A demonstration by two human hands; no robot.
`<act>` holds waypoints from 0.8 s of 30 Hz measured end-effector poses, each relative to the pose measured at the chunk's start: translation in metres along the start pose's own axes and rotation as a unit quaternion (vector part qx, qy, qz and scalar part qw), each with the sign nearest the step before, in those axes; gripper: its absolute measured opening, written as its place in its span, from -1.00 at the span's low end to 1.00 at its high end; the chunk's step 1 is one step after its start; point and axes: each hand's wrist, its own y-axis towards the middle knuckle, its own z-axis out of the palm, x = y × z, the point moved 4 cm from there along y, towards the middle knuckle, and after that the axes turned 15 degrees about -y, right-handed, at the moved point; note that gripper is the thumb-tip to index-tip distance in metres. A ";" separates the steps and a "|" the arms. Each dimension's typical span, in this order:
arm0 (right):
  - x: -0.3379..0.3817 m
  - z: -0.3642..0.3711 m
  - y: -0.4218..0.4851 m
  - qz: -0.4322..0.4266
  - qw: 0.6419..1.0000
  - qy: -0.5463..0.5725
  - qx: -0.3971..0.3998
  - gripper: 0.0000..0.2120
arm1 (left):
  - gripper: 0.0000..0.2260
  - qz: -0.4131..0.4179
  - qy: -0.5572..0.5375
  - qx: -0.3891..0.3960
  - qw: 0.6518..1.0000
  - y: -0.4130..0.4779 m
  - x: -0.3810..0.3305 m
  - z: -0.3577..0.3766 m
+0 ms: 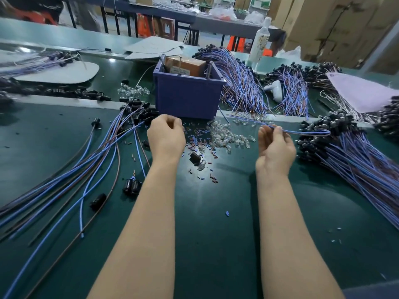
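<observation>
My right hand (275, 145) hovers above the green table (216, 223) and pinches a thin blue and brown wire pair (306, 132) that runs right toward a bundle of wired black sockets (345, 152). My left hand (166, 137) is held over the table with fingers curled; whether they hold something small I cannot tell. Between my hands lies a heap of small clear glass bulbs (226, 137) among scattered bits of cut wire insulation (198, 145).
A purple plastic bin (187, 98) with a brown box inside stands behind my hands. Loose blue and brown wires with black sockets (86, 165) fan out at left. More wire bundles (239, 83) lie behind, with a white bottle (259, 42) and paper sheet (364, 91).
</observation>
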 end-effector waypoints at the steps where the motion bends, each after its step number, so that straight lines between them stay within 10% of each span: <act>1: -0.002 0.004 -0.003 0.011 1.000 0.004 0.016 -0.78 | -0.85 0.010 -0.007 0.000 1.000 -0.001 -0.002 0.002; 9: -0.019 0.033 -0.030 0.114 0.983 0.006 0.144 -0.78 | -0.88 0.039 -0.141 0.222 0.964 -0.028 -0.017 0.040; 13: -0.029 0.040 -0.045 0.153 0.948 -0.173 0.219 -0.75 | -0.89 0.006 -0.216 0.226 0.950 -0.030 -0.013 0.045; 16: -0.020 0.044 -0.052 0.022 0.903 -0.323 0.280 -0.70 | -0.82 -0.033 -0.277 0.141 0.950 -0.020 -0.006 0.034; 20: 0.017 0.041 -0.064 -0.363 0.835 -0.399 0.111 -0.82 | -0.76 -0.100 -0.348 0.006 0.932 -0.008 0.004 0.017; 24: 0.005 0.047 -0.062 -0.371 0.730 -0.549 0.165 -0.80 | -0.75 -0.110 -0.393 -0.026 0.913 -0.006 0.004 0.012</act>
